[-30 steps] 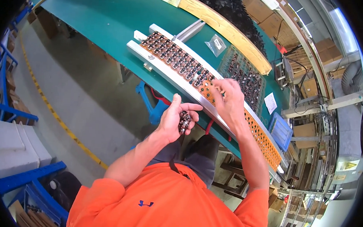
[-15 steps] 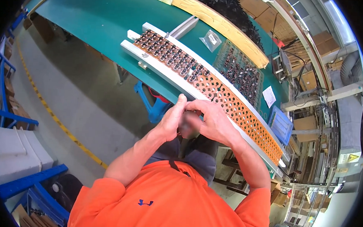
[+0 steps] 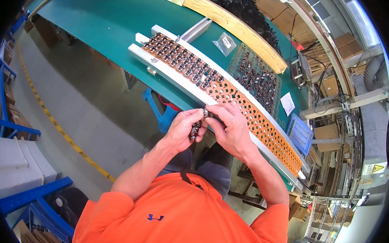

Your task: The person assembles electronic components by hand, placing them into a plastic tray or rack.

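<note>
My left hand [image 3: 182, 128] is closed around several small, shiny dark round parts [image 3: 195, 131], bunched in a row along its palm and fingers. At the fingertips, where both hands meet, sits one more shiny round part [image 3: 206, 113]. The fingers of my right hand [image 3: 233, 129] close on it in a pinch. Just beyond my hands lies a long copper-orange perforated board [image 3: 264, 131] between pale metal rails [image 3: 173, 72]. Rows of shiny round parts [image 3: 180, 60] fill its left end, and open holes show on the right.
A flat tray of similar dark parts [image 3: 260, 81] lies behind the rail on the green table [image 3: 101, 20]. Near it are a clear plastic bag [image 3: 225, 44], white paper [image 3: 288, 103] and a blue bin [image 3: 300, 135]. A yellowish beam [image 3: 234, 29] runs behind. Below the table edge stands something blue [image 3: 162, 113].
My hands have opened from a cupped clasp, uncovering the dark parts in the left. One part now shows between the fingertips. The parts on the board look unchanged.
</note>
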### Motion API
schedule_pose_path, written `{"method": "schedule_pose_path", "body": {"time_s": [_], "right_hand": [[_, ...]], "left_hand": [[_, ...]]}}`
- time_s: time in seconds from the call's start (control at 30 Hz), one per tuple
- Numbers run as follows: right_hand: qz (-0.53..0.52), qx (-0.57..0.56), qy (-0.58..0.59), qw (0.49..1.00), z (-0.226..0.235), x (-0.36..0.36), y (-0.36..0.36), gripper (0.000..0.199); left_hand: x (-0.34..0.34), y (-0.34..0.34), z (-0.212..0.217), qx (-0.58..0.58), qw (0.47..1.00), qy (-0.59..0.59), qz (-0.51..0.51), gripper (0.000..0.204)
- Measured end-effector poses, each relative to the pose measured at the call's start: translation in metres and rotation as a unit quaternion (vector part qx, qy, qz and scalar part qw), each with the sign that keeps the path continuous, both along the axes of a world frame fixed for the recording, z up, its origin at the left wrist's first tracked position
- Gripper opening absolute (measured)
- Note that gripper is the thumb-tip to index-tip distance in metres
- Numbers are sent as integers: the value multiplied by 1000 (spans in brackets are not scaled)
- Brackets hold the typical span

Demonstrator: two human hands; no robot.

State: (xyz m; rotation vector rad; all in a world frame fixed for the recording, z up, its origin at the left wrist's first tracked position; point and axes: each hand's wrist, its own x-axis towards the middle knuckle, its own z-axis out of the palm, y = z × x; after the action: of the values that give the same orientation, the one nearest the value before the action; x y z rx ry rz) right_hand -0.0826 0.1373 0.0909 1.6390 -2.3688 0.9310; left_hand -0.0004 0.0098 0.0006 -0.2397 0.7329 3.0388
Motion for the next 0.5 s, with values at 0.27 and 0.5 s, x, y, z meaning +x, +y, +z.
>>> {"method": "schedule_pose_path", "body": {"time_s": [0.27,0.5], "right_hand": [[-15,45,-151,987,16,-7,0,12],[-8,133,-254,958,22,-10,1,9]], "left_hand": [[-1,-8,-5,-7,995,-35,-94,43],[-2,-7,3,-11,991,-81,-102,45]]}}
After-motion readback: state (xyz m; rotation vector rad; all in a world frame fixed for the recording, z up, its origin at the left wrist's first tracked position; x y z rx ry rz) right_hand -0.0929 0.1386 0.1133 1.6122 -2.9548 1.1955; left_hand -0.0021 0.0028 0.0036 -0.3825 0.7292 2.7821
